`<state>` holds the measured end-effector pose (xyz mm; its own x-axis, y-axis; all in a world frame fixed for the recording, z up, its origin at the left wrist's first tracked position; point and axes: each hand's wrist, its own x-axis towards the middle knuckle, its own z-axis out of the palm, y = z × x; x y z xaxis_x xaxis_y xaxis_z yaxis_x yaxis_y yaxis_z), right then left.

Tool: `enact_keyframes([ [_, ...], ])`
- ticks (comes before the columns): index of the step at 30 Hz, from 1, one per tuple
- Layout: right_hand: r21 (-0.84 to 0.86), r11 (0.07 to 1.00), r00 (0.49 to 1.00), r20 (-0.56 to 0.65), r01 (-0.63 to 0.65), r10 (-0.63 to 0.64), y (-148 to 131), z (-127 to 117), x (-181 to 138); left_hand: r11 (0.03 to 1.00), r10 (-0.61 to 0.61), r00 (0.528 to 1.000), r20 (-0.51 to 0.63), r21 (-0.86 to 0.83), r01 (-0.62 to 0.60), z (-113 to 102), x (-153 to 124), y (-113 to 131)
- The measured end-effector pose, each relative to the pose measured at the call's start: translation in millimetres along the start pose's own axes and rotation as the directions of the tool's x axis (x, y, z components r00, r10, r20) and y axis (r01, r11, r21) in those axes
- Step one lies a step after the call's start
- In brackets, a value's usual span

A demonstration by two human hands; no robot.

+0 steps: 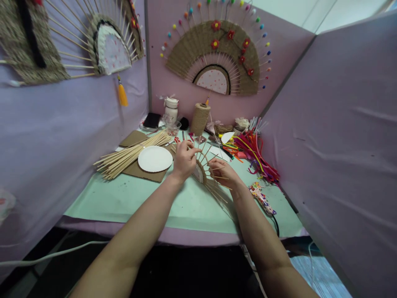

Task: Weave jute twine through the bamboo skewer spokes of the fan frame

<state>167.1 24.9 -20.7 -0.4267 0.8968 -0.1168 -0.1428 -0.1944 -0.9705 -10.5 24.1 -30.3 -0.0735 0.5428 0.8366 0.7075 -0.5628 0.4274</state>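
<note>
A small fan frame (200,172) is held just above the green table: thin wooden sticks spread out from a half-round base with a twine-coloured border. My left hand (184,160) is closed on its upper left side, thumb and index finger at the sticks. On the right side, my right hand (225,173) pinches a strand of twine (212,169) among the stick ends. The strand curves between both hands. Behind them stands a big spool of twine (200,119), with a loose strand hanging from it. My fingers hide part of the frame.
Left of my hands, a bundle of sticks (132,155) and a white disc (155,159) lie on cardboard (147,171). To the right are coloured pipe cleaners (257,155) and a patterned glue gun (263,198) with a black cord. A decorated fan (214,58) hangs on the back panel.
</note>
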Motion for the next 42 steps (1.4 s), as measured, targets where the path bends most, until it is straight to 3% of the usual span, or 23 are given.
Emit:
enact_keyframes([
  [3, -0.001, 1.0, 1.0, -0.001, 0.008, -0.008, -1.6, 1.7, -2.1, 1.0, 0.009, 1.0, -0.006, 0.003, -0.009, -0.4, 0.8, -0.1],
  [8, -0.006, 1.0, 1.0, -0.016, -0.006, 0.006, -2.0, 4.1, -4.2, 0.995, -0.097, 0.986, -0.134, -0.018, 0.096, -4.4, 4.5, -4.9],
  [17, -0.001, 1.0, 1.0, -0.012, 0.012, -0.012, 2.6, 0.2, -0.7, 0.995, -0.102, 0.995, -0.005, -0.003, 0.102, 1.0, 3.2, -10.6],
  [22, 0.006, 1.0, 1.0, -0.018, 0.014, -0.014, 5.7, -1.4, 1.9, 0.969, -0.227, 0.952, -0.207, -0.141, 0.201, -6.1, 9.2, -12.9],
  [25, 0.021, 1.0, 1.0, -0.001, 0.012, -0.012, 8.1, -2.9, 3.6, 0.979, -0.155, 0.952, -0.262, -0.166, 0.114, -7.3, 7.4, -5.0],
  [28, 0.05, 0.999, 1.0, 0.029, 0.011, -0.012, 9.7, -4.2, 4.3, 0.976, 0.053, 0.992, -0.11, -0.203, -0.075, -3.6, -0.2, 10.0],
  [31, 0.087, 0.996, 0.999, 0.031, 0.015, -0.018, 10.3, -5.6, 4.6, 0.954, 0.17, 0.981, 0.098, -0.265, -0.139, 1.2, -7.9, 22.1],
  [36, 0.138, 0.99, 1.0, 0.013, 0.018, -0.02, 10.8, -7.2, 6.3, 0.958, 0.154, 0.943, 0.296, -0.28, -0.068, 2.9, -9.9, 22.5],
  [40, 0.15, 0.988, 0.999, 0.026, 0.022, -0.026, 11.5, -8.5, 7.7, 0.97, 0.124, 0.877, 0.465, -0.242, -0.009, 2.2, -7.9, 16.4],
  [42, 0.136, 0.99, 0.999, 0.023, 0.023, -0.027, 11.7, -10.7, 6.5, 0.965, 0.132, 0.858, 0.496, -0.261, 0.003, 2.4, -7.6, 14.4],
])
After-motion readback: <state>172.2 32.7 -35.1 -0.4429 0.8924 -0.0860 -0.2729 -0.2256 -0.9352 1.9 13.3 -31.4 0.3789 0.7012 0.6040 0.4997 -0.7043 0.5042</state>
